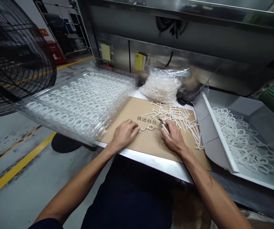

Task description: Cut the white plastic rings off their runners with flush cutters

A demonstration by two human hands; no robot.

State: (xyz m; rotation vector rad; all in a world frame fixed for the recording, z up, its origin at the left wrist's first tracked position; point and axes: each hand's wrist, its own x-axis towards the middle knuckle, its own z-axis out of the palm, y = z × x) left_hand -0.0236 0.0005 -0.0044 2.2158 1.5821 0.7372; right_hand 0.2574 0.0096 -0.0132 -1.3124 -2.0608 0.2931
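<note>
My left hand (pixel 124 133) rests on a brown cardboard sheet (pixel 148 144), fingers curled on a white plastic piece with rings (pixel 147 128). My right hand (pixel 173 137) is closed on small metal cutters (pixel 163 124), whose tip points toward that piece. Just beyond the right hand lies a heap of white plastic runner sticks (pixel 177 116).
A clear tray of white rings (pixel 79 101) juts out over the floor at the left. A plastic bag of rings (pixel 162 85) sits behind the cardboard. A grey bin (pixel 205 127) at the right holds many ring pieces (pixel 243 140). A black fan guard (pixel 13 54) stands far left.
</note>
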